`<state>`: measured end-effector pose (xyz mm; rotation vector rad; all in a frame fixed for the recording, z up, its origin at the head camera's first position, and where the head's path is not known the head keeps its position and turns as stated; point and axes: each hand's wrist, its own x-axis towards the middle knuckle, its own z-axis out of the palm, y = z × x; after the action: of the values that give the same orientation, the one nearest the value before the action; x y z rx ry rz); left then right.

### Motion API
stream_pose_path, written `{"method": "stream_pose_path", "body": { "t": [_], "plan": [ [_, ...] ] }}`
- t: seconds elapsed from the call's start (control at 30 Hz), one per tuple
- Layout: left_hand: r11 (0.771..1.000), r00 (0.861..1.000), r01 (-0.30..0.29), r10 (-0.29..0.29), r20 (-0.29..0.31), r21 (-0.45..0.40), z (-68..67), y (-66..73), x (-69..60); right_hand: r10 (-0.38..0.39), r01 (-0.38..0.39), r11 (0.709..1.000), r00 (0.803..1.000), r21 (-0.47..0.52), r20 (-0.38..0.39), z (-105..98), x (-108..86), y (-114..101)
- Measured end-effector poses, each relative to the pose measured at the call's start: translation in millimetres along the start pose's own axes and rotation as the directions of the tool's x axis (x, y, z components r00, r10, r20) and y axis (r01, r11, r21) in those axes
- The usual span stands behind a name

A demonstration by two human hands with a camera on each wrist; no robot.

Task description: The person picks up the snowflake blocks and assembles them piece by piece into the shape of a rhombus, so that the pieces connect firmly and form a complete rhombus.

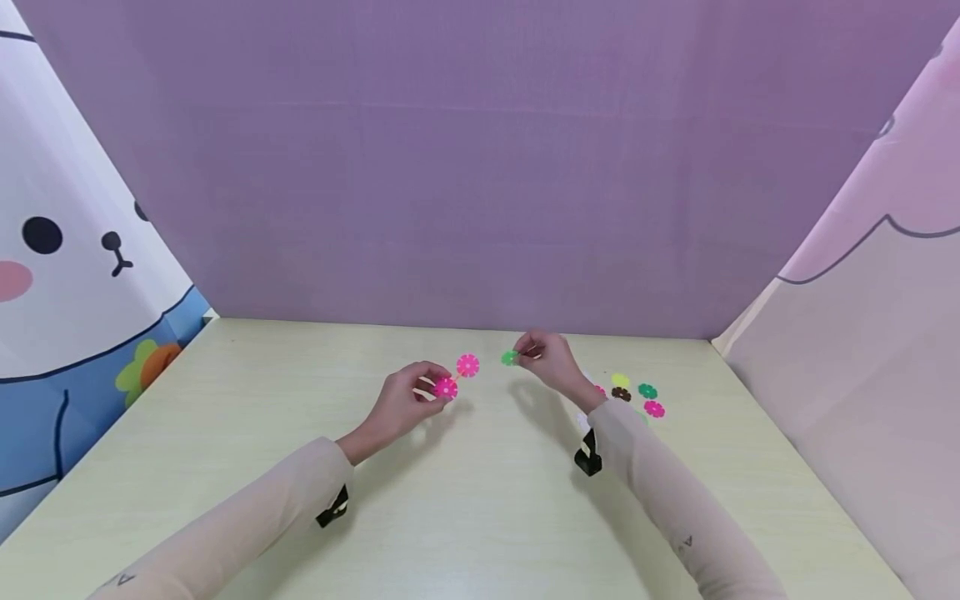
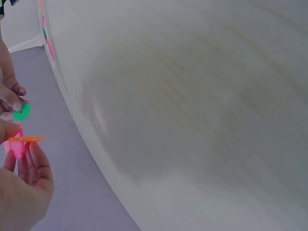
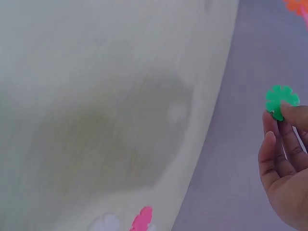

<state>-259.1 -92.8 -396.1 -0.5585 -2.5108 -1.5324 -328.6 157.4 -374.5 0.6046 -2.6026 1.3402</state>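
My left hand (image 1: 401, 404) holds a small joined piece of snowflake discs above the table. Two pink discs, a nearer one (image 1: 446, 388) at the fingertips and a farther one (image 1: 468, 365), show in the head view. Between them sits an orange disc (image 2: 34, 139), seen edge-on in the left wrist view. To the right, my right hand (image 1: 551, 363) pinches a single green snowflake disc (image 1: 509, 358) between thumb and fingers. Notches round the rim of that green disc (image 3: 280, 98) show in the right wrist view. A small gap separates it from the joined discs.
Loose discs lie on the pale table (image 1: 480, 517) by my right forearm, among them a yellow one (image 1: 620, 380), a brown one (image 1: 621, 393), a dark green one (image 1: 648, 391) and a pink one (image 1: 654, 409). The sleeve partly covers others. A purple cloth (image 1: 480, 183) rises behind the table.
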Motion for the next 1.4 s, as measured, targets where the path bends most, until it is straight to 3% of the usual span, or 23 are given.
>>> {"method": "stream_pose_path", "body": {
  "t": [0.47,0.93,1.23,1.4],
  "plan": [
    [1.0,1.0,0.0,0.0,0.0,-0.004,3.4,-2.2,-1.2,-0.016,0.017,0.99,1.0,0.137,-0.013,9.1,-18.8,-15.6],
    [0.999,0.999,-0.044,0.044,0.0,-0.003,4.3,-1.8,-1.5,-0.059,0.065,0.992,0.997,0.11,-0.055,21.3,-24.7,-25.3],
    [0.999,0.999,-0.032,0.032,0.009,-0.009,4.4,-2.0,-0.7,-0.105,0.111,0.99,0.992,0.086,-0.074,24.9,-25.7,-29.1],
    [0.999,0.998,-0.028,0.029,0.047,-0.028,4.7,-2.5,0.6,-0.122,0.128,0.988,0.99,0.087,-0.07,26.1,-27.6,-36.8]
  ]
}}
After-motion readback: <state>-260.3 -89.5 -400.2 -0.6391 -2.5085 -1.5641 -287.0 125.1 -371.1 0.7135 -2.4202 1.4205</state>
